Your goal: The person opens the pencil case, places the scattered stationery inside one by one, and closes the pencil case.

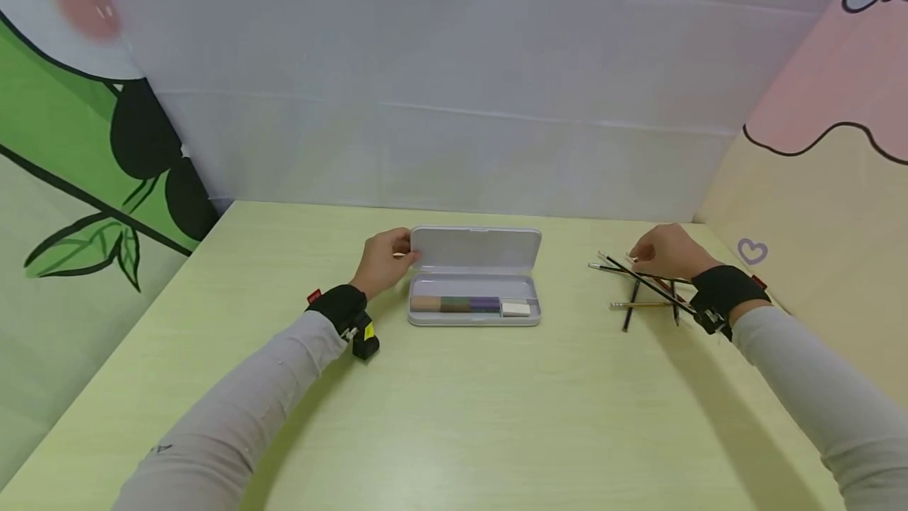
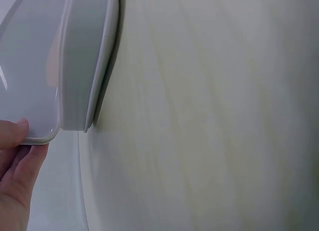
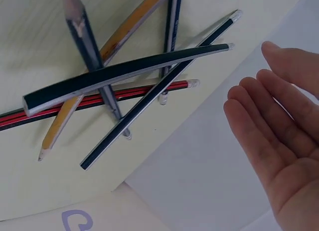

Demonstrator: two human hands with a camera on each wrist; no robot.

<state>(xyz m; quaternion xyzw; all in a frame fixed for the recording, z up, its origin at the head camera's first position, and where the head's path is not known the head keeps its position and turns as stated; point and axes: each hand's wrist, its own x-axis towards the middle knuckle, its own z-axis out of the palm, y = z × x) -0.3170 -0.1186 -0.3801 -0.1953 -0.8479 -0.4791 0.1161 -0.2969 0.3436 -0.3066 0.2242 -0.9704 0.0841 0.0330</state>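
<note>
An open white pencil case stands on the table, its lid raised. My left hand holds the lid's left edge; in the left wrist view the thumb lies on the inner face and the fingers behind. Inside the case are a brown, green and purple strip and a white eraser. Over a loose pile of pencils at the right is my right hand. In the right wrist view its loosely bent fingers hold nothing, beside a dark pencil, a red-and-black pencil and a yellow pencil.
The pale wooden table ends at a hanging white cloth behind the case. Printed cloths stand at the left and right. Several pencils cross and overlap in the pile.
</note>
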